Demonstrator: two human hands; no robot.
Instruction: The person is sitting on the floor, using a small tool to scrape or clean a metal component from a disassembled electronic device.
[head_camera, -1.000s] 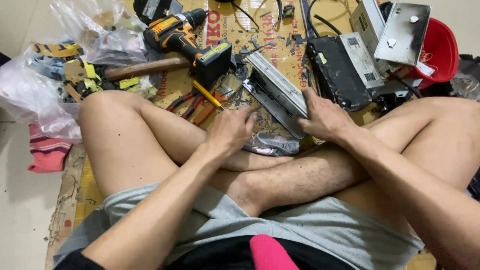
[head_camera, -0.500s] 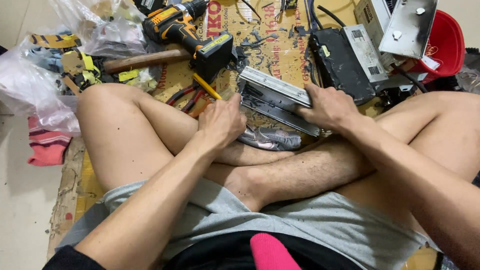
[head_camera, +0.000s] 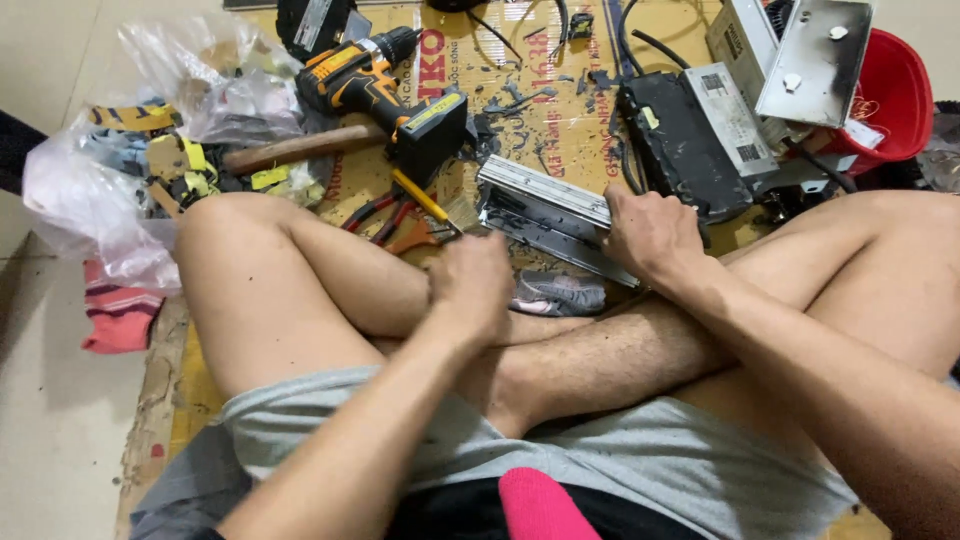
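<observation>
— What do we have under our hands?

— Our right hand (head_camera: 650, 232) is curled over the end of the long grey metal chassis (head_camera: 548, 200), fingers wrapped on its edge. The chassis lies flat on the cardboard sheet (head_camera: 545, 110), just ahead of our crossed legs.

— And our left hand (head_camera: 472, 285)?

— We keep it closed in a loose fist near the chassis's near end; whether it pinches anything, we cannot tell.

— What lies around us?

— The orange-and-black cordless drill (head_camera: 385, 95) sits behind, red-handled pliers (head_camera: 395, 215) just beside our knee, a black electronics box (head_camera: 680, 140) near the chassis, a red bucket (head_camera: 895, 95) beyond it.
</observation>
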